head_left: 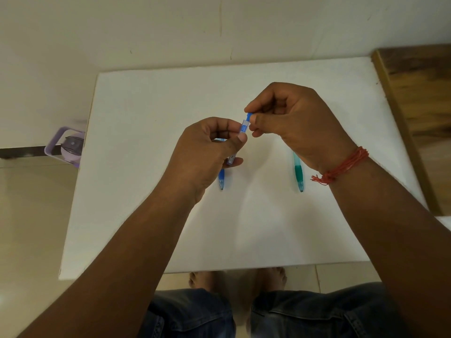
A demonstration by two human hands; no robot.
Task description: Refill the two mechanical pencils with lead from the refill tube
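Now: uncapping | my left hand (205, 152) grips the lead refill tube (240, 135); right hand (292, 120) pinches its blue cap (249, 116) | pull straight, tube level, or leads spill | blue pencil (221, 179) under left hand, green pencil (298, 175) under right wrist, both on counter (146, 142)

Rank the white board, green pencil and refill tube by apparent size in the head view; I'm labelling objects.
1. white board, by far the largest.
2. green pencil, though the right hand hides part.
3. refill tube, mostly covered by the left hand, so its rank against the pencil is unsure.
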